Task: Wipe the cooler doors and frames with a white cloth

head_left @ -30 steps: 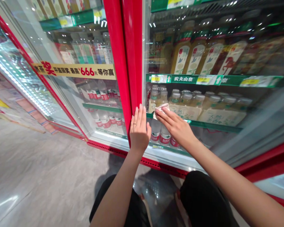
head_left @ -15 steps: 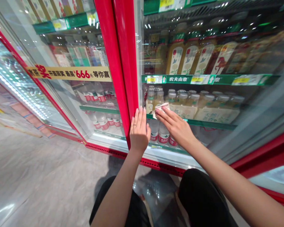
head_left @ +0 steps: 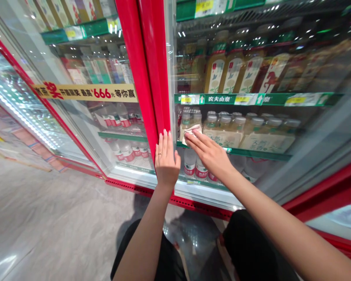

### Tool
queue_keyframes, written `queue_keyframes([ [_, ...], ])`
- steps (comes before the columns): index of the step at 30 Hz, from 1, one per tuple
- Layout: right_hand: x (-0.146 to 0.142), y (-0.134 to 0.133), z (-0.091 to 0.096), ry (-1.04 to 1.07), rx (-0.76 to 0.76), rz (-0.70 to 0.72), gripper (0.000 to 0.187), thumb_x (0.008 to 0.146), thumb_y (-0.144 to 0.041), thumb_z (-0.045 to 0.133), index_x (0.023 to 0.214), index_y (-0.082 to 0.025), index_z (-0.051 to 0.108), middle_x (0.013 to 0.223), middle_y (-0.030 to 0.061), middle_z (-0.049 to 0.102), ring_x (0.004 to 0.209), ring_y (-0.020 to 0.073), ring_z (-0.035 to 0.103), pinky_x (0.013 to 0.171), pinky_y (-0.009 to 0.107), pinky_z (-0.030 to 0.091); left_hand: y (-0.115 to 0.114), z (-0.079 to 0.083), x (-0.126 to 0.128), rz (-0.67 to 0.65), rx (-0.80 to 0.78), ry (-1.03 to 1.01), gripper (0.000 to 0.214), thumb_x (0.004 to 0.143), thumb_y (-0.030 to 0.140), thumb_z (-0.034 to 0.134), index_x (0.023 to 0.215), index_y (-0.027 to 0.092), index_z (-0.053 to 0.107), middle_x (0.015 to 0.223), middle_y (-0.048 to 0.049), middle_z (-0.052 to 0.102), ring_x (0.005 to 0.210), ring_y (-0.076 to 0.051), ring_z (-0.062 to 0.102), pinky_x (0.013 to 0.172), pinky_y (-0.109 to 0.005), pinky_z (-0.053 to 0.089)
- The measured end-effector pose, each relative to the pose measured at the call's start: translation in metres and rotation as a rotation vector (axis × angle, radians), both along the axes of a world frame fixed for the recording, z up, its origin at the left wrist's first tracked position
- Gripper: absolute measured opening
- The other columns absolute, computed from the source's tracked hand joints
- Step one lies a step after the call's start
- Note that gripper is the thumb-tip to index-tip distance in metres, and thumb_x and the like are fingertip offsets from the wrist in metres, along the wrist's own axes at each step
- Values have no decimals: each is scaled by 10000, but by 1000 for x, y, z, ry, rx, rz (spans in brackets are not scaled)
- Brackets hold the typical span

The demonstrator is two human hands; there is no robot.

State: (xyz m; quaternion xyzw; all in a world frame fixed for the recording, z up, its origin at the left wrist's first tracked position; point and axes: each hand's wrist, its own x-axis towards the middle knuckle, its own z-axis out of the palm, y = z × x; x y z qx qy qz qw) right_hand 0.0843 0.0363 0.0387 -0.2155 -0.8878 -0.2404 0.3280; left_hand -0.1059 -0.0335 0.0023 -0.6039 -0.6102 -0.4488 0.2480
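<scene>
Under the fingers of my right hand [head_left: 209,150] is a folded white cloth [head_left: 195,128], pressed against the glass door [head_left: 280,171] of a drinks fridge. My left hand [head_left: 166,158] lies flat with fingers stretched out on the red door frame [head_left: 156,70], a ring on one finger. Behind the glass, near the cloth, bottles with pale labels [head_left: 225,130] stand on a green-edged shelf. Lower down, water bottles with red labels [head_left: 189,162] are partly hidden by my right hand.
A second glass door with a yellow printed strip [head_left: 87,92] is on the left. Tall tea bottles [head_left: 215,70] fill an upper shelf. Grey floor [head_left: 61,222] runs along the red fridge base, and my bent knees are close to it.
My right hand and the cloth have slid a little to the left across the glass. My left hand has shifted slightly left on the red frame.
</scene>
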Motion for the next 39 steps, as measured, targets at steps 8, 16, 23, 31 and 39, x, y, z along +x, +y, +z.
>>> queue_keyframes([
  [8,-42,3,14,54,-38,-29,585,1143,-123,368,1720,-164,455,1792,51,420,1717,209,290,1422,421,341,-5,1,-10,42,20,1,746,1067,149,460,1789,180,274,1816,-90,414,1734,-205,284,1445,-461,251],
  [16,-36,5,3,-43,-42,46,654,1118,-82,438,1757,-207,377,1764,54,464,1673,206,402,1381,458,428,-7,1,-14,42,-43,-32,805,1060,145,468,1812,186,184,1840,-85,339,1740,-234,256,1450,-501,241],
  [23,-33,0,15,34,-39,-39,627,1150,-121,380,1769,-215,351,1800,29,397,1706,215,310,1429,445,338,-8,1,-9,18,-56,-24,783,1060,143,444,1807,192,215,1832,-77,371,1733,-219,284,1449,-483,240],
  [31,-3,-1,-3,-12,5,-10,710,1136,-80,405,1805,-227,221,1778,49,428,1690,216,332,1404,452,392,-6,-2,-4,8,-53,-7,802,1062,143,444,1815,224,181,1832,-69,362,1719,-225,321,1442,-483,261],
  [39,-9,-4,-2,89,-84,-2,790,1141,-93,367,1812,-347,36,1803,-9,374,1689,224,328,1420,477,362,-4,-8,1,-23,-49,42,790,1066,131,437,1812,211,188,1839,-73,323,1731,-230,254,1431,-490,293],
])
